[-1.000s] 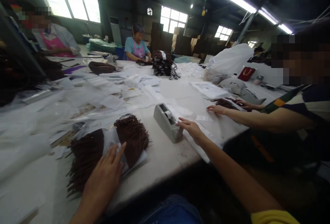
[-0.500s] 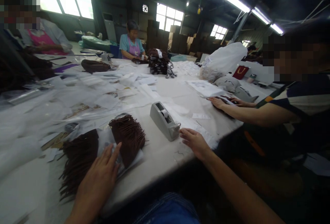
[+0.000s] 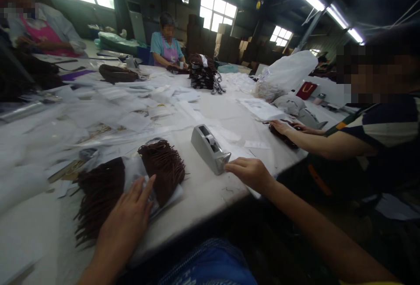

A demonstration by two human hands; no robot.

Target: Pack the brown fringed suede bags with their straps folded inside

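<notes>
Head view, only view.

Surroundings: a long white table (image 3: 203, 197) fills the frame. Loose white papers (image 3: 131, 110) are scattered across the centre left. A stack of dark goods (image 3: 203, 77) sits at the upper centre, with a person in a teal top (image 3: 166, 46) seated behind it. A bulging white bag (image 3: 285, 75) is at the upper right. At right, a co-worker's hands (image 3: 280, 126) rest on a dark item at the table edge, well apart from the wearer's hands. Nothing lies between the hands and what they touch.

Left hand (image 3: 126, 224), lower left: palm down, fingers straight and slightly spread. It lies on a white wrapper (image 3: 134, 173) between two brown fringe bundles (image 3: 164, 169), which are dark brown with thin cords fanned outward.

Right hand (image 3: 251, 173), centre right: fingers curled and close together, tips at the near end of a grey tape dispenser (image 3: 210, 148). I cannot tell whether it pinches tape. The dispenser sits just right of the bundles.
</notes>
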